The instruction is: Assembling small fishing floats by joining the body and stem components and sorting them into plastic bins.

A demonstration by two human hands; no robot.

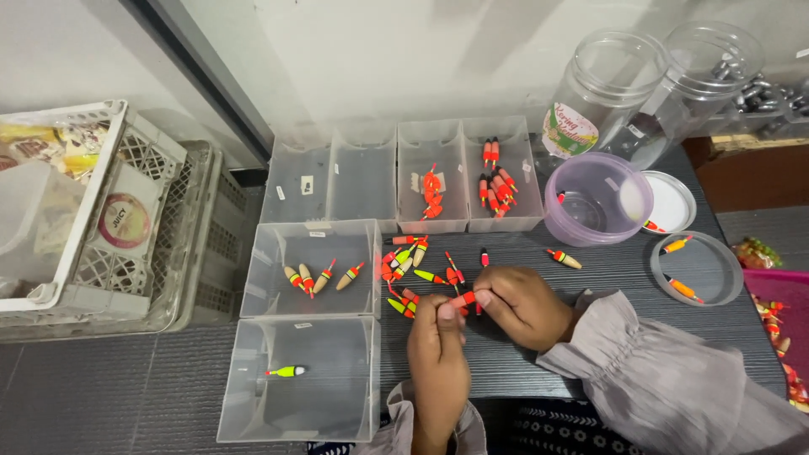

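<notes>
Both hands, left point(438, 333) and right point(518, 303), pinched one small red-orange fishing float point(464, 298) over the table point(607, 270); looked light, stiff, slippery, best gripped at body

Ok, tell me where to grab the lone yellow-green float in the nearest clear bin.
Pinch the yellow-green float across its fat yellow body, coming straight down from above. It lies flat on the clear bin floor, alone, its thin red tip pointing right; the walls likely block a sideways approach.
</notes>
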